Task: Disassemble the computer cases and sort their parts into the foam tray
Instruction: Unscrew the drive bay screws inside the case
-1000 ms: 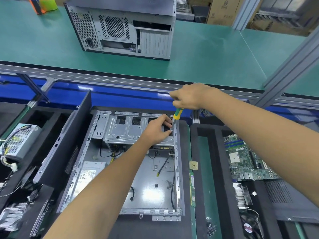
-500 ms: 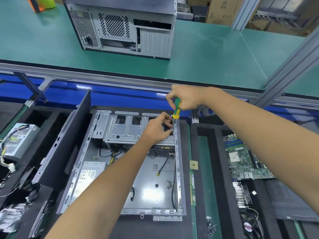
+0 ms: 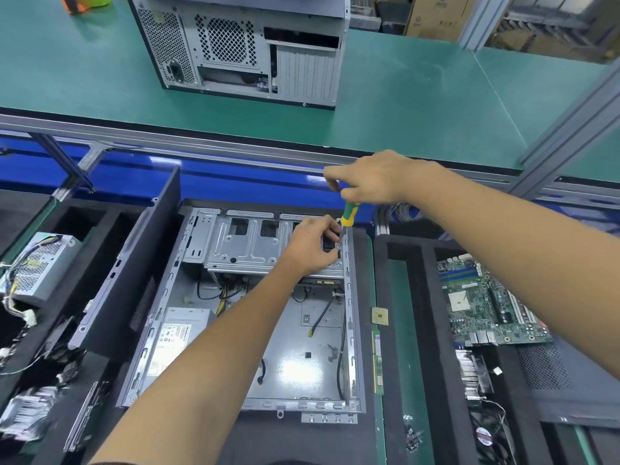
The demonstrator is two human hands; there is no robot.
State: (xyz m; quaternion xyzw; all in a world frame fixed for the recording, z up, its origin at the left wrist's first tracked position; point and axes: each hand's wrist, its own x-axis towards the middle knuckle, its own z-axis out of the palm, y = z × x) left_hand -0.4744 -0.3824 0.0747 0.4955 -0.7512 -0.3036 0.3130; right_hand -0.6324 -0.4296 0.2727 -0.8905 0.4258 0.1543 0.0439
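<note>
Green-yellow screwdriver (image 3: 349, 214) upright | R hand (image 3: 370, 177) fingers clamped on handle | L hand (image 3: 310, 245) fingers pinching drive cage (image 3: 248, 245)

No text can be read: print on the power supply label (image 3: 171, 344), fan sticker (image 3: 484, 435) and cardboard box (image 3: 432, 15) is too blurred.

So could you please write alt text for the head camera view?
A right hand holds a green-and-yellow screwdriver upright over the drive cage of an open computer case, which the left hand grips. A motherboard lies to the right.
</note>
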